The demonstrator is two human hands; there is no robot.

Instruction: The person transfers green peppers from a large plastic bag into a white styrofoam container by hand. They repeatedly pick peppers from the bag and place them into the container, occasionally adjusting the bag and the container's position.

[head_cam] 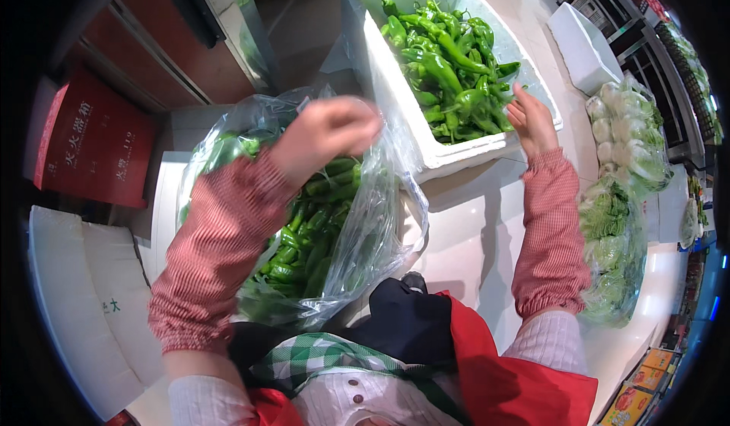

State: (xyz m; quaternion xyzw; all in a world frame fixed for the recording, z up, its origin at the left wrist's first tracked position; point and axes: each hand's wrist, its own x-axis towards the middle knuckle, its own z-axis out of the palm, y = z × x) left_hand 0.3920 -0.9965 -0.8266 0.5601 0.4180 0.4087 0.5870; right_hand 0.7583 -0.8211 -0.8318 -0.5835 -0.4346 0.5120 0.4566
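Observation:
My left hand (pixel 336 126), blurred by motion, is over a clear plastic bag (pixel 370 243) on the floor; whether it holds anything is unclear. Inside the bag lie many long green peppers (pixel 296 229), partly covered by my left forearm. Beyond and to the right stands a white foam box (pixel 450 155) heaped with glossy green peppers (pixel 442 69). At this box's near right corner is my right hand (pixel 533 118), fingers slightly bent and apart, beside the peppers. Nothing shows in its grasp.
A red fire-extinguisher box (pixel 94 146) stands at left, with white foam boards or boxes (pixel 85 300) nearer me. On the right are bagged leafy vegetables (pixel 613 238), a white foam box (pixel 584 46) and dark shelving (pixel 650 55). My shoe (pixel 413 281) is close to the bag.

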